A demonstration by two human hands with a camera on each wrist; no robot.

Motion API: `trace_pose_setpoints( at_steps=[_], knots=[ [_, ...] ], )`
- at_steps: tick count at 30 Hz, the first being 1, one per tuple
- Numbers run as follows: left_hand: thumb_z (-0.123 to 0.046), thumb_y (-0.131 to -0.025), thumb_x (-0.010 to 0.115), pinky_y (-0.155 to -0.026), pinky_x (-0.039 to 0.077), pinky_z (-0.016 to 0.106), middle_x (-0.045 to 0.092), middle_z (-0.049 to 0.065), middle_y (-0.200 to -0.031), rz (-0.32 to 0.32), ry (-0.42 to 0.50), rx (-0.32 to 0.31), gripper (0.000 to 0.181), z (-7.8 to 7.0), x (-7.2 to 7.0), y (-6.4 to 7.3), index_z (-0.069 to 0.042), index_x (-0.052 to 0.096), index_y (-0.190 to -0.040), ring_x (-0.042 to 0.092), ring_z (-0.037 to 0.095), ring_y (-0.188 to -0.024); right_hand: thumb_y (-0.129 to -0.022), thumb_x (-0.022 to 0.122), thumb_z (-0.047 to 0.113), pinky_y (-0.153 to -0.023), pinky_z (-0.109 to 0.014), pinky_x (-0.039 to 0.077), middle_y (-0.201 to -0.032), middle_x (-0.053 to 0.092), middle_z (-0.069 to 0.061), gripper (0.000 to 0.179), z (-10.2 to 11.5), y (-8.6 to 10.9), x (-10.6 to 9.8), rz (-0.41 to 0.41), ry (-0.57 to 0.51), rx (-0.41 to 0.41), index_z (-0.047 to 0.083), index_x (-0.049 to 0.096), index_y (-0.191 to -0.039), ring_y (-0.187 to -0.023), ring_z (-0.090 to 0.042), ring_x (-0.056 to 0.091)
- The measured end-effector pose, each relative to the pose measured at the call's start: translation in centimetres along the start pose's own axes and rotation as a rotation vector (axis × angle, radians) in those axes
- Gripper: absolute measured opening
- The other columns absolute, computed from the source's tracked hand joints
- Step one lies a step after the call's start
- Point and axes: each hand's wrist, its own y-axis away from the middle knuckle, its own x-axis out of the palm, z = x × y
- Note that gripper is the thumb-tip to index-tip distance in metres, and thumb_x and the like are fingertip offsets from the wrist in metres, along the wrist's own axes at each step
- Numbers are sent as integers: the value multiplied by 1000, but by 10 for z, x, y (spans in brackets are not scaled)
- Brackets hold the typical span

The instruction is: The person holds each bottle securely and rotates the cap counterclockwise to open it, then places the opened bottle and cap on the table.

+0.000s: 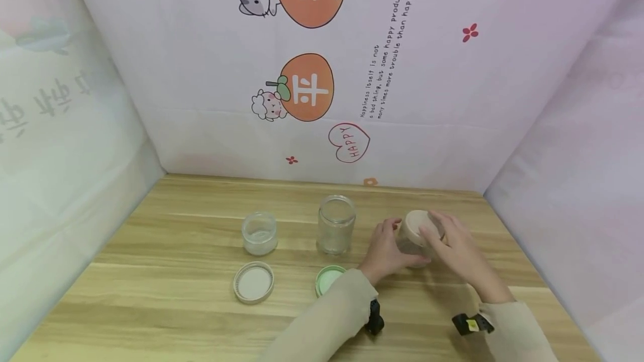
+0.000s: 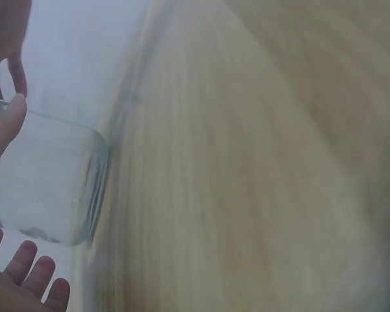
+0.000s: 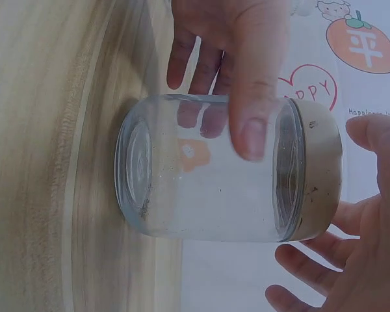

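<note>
A clear glass jar (image 3: 214, 188) with a cream lid (image 1: 418, 222) on it stands upright on the right part of the wooden table. My left hand (image 1: 384, 251) is round the jar's body from the left, thumb at the near side and fingers behind, partly seen through the glass. Around the lid is my right hand (image 1: 460, 247), fingers spread at its far right side. The right thumb (image 3: 364, 130) is just off the lid's top in the right wrist view. In the left wrist view, the jar's base (image 2: 97, 185) shows at the left edge.
An uncapped tall glass jar (image 1: 336, 228) stands left of my hands, and a small low jar (image 1: 259, 234) farther left. A cream lid (image 1: 254, 283) lies inside-up before the low jar. The left sleeve partly covers a green lid (image 1: 329, 278). Printed cloth (image 1: 422, 144) walls the table.
</note>
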Motion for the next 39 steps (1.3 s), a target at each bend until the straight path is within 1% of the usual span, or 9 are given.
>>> trace_pose_setpoints(
  at_steps=[4,7,11,14,19,26,30,33,39],
  knots=[
    [-57,-60,93,-99,46,36,46,-2,-137,-10,-38,-6,105,1,2,-4,-20,42,-144,46,14,-123,-103,52,47,-87,-66,43,-140,43,-33,71,3,-3,-1,8,38,63,-6,40,-147,-120,-47,46],
    [-58,-59,93,-99,46,36,46,-3,-137,-9,-44,-13,106,1,3,-6,-21,41,-144,45,14,-123,-100,53,56,-80,-61,45,-136,44,-32,78,4,-6,-2,8,75,122,-4,42,-147,-112,-43,48],
    [-56,-60,93,-97,46,34,47,-3,-134,-18,-28,1,105,0,4,-8,-18,41,-143,46,12,-120,-96,52,65,-82,-63,43,-134,46,-31,83,4,-9,0,-4,120,158,-2,46,-146,-115,-44,46],
    [-56,-60,93,-94,47,33,48,-4,-130,-21,-17,2,102,0,4,-9,-18,42,-141,47,11,-117,-95,51,66,-83,-65,41,-129,49,-31,84,4,-12,3,-25,157,153,-2,49,-143,-114,-45,46],
    [-57,-58,94,-94,47,32,47,-8,-125,-9,-16,-16,97,2,7,-10,-24,44,-134,46,11,-115,-92,53,70,-82,-64,40,-128,50,-29,84,7,-14,5,-27,186,158,2,52,-142,-112,-44,47],
    [-56,-59,93,-96,46,32,46,-8,-124,-5,-35,-5,98,1,8,-10,-21,43,-135,45,11,-116,-86,59,74,-79,-61,40,-126,51,-26,88,8,-16,5,-35,202,152,6,55,-141,-111,-42,46],
    [-51,-62,94,-99,46,33,46,-6,-128,6,2,1,97,1,9,-10,-19,42,-138,45,11,-118,-84,62,74,-77,-57,43,-122,54,-24,89,6,-17,6,-58,219,126,3,58,-138,-108,-39,48],
    [-48,-65,93,-101,45,32,45,-4,-131,24,19,13,98,1,9,-10,-16,40,-141,45,10,-120,-84,65,71,-76,-56,44,-122,53,-24,88,6,-17,6,-65,195,110,1,58,-137,-107,-39,48],
    [-47,-69,92,-100,45,33,43,0,-134,58,6,58,95,3,8,-11,-13,39,-141,44,12,-119,-85,69,65,-78,-58,45,-126,49,-25,86,6,-16,6,-53,116,115,-1,55,-140,-110,-41,43]
  ],
)
